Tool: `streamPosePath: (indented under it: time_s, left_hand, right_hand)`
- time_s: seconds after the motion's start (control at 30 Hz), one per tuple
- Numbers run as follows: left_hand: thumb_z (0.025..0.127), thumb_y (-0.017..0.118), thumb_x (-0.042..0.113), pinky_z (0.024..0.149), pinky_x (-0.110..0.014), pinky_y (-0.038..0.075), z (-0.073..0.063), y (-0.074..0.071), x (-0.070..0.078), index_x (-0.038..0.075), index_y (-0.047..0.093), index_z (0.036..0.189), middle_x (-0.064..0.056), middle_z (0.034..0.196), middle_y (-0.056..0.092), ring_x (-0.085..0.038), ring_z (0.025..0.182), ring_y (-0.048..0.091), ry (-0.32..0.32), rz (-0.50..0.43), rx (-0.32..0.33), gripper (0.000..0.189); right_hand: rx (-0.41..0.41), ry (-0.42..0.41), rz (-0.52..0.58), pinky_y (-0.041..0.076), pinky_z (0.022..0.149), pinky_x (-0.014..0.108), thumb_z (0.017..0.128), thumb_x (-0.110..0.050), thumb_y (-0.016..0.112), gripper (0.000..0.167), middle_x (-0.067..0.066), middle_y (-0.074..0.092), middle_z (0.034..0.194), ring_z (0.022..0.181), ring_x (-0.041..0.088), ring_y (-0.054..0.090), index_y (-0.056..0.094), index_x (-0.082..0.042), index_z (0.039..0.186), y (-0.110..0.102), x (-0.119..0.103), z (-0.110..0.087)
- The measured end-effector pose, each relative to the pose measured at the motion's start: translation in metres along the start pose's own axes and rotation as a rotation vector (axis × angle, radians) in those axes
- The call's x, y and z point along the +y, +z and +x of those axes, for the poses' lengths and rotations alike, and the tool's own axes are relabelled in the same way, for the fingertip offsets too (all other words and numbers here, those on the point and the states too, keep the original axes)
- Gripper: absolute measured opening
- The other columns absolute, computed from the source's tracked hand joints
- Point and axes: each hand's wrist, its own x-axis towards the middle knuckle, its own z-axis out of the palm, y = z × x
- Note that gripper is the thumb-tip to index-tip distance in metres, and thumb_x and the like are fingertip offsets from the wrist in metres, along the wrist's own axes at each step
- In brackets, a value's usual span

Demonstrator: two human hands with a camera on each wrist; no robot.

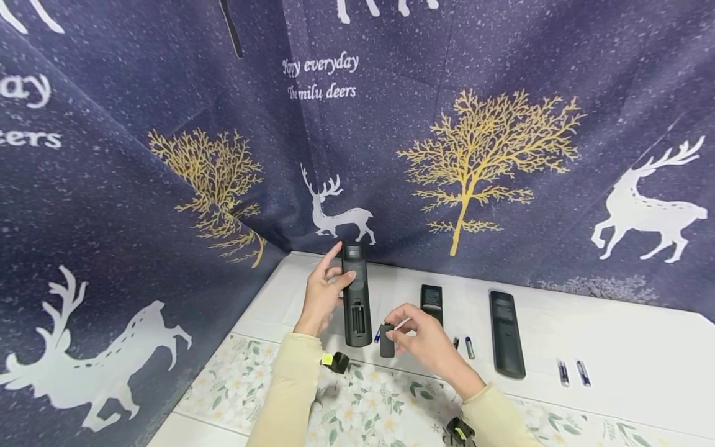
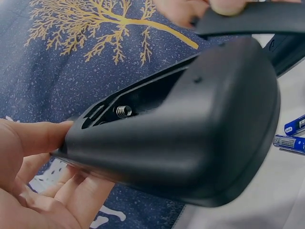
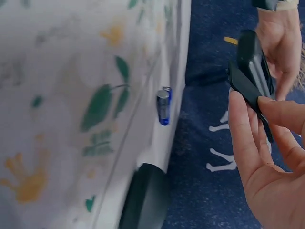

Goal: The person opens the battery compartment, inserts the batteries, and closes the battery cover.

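Note:
A black remote control (image 1: 357, 282) is held up by my left hand (image 1: 321, 301), its back turned toward me. Thumb and fingers grip its sides near the upper half. The battery compartment (image 1: 358, 318) is uncovered, and a metal spring (image 2: 124, 111) shows inside it in the left wrist view. Just right of the remote's lower end, my right hand (image 1: 424, 338) pinches the black battery cover (image 1: 386, 341) between thumb and fingers. In the right wrist view the cover (image 3: 248, 90) appears beside the remote (image 3: 249, 50); contact between them cannot be told.
On the white table lie a second remote (image 1: 432, 301) behind my right hand and a third remote (image 1: 506, 335) farther right. Blue-and-silver batteries (image 1: 470, 347) lie nearby, with another pair (image 1: 583, 373) at the right. A dark patterned cloth (image 1: 380, 124) hangs behind the table.

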Motion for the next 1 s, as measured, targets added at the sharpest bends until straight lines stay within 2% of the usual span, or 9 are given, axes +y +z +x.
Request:
streamPosePath:
  time_s: [0.3, 0.43, 0.7, 1.0]
  left_hand:
    - [0.100, 0.073, 0.003, 0.060, -0.033, 0.060, 0.002, -0.001, -0.002, 0.037, 0.049, 0.160, -0.019, 0.120, 0.067, -0.024, 0.082, 0.074, 0.007, 0.015, 0.004, 0.073]
    - [0.100, 0.073, 0.003, 0.061, -0.033, 0.061, 0.002, -0.001, -0.003, 0.034, 0.048, 0.161, -0.018, 0.119, 0.066, -0.025, 0.083, 0.074, 0.005, 0.009, 0.002, 0.073]
    - [0.101, 0.072, 0.003, 0.062, -0.034, 0.062, 0.001, -0.002, -0.003, 0.031, 0.048, 0.162, -0.019, 0.119, 0.065, -0.025, 0.084, 0.074, 0.007, 0.002, 0.001, 0.072]
    - [0.100, 0.072, 0.002, 0.061, -0.033, 0.061, 0.001, -0.001, -0.003, 0.036, 0.051, 0.159, -0.016, 0.116, 0.066, -0.025, 0.082, 0.074, -0.005, -0.006, 0.012, 0.072]
  right_hand:
    - [-0.061, 0.004, 0.010, 0.064, 0.069, 0.042, 0.099, 0.002, 0.073, 0.018, 0.007, 0.066, 0.106, 0.080, 0.027, 0.072, 0.068, -0.008, 0.112, 0.002, 0.010, -0.001]
    - [-0.088, 0.009, 0.019, 0.064, 0.068, 0.038, 0.099, 0.002, 0.073, 0.017, 0.009, 0.065, 0.110, 0.078, 0.028, 0.072, 0.068, -0.007, 0.113, 0.003, 0.017, -0.001]
    - [-0.116, 0.014, 0.068, 0.064, 0.066, 0.036, 0.097, 0.004, 0.074, 0.018, 0.013, 0.063, 0.113, 0.088, 0.027, 0.069, 0.068, -0.004, 0.112, 0.004, 0.020, -0.003]
    - [-0.173, 0.027, 0.063, 0.064, 0.063, 0.036, 0.096, 0.006, 0.074, 0.017, 0.011, 0.062, 0.102, 0.079, 0.029, 0.070, 0.067, -0.002, 0.109, 0.005, 0.022, -0.001]
